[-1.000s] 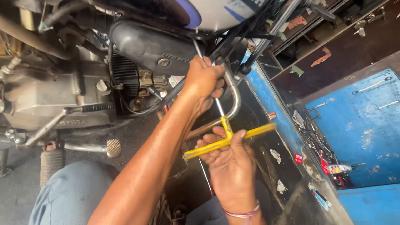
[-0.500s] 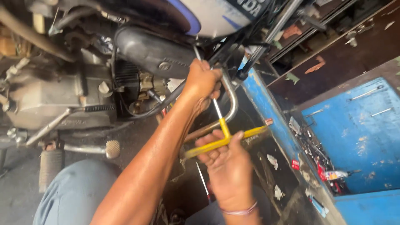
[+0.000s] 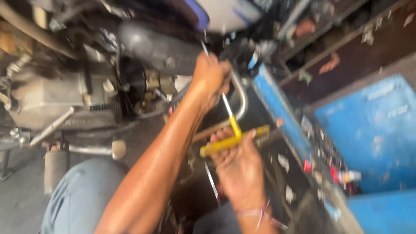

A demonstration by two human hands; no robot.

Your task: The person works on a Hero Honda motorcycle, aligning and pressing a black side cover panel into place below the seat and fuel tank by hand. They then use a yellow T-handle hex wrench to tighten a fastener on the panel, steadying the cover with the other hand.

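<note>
Workshop floor (image 3: 21, 199) beneath motorcycle engine (image 3: 65, 99); blue toolbox (image 3: 368, 130) alongside

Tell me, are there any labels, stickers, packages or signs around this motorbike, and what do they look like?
Pale stickers: small whitish patches, blurred, on the dark tray wall right of the right hand.
Pale marks: whitish strips on the blue box lid, far right.
No screens or signs show.
</note>
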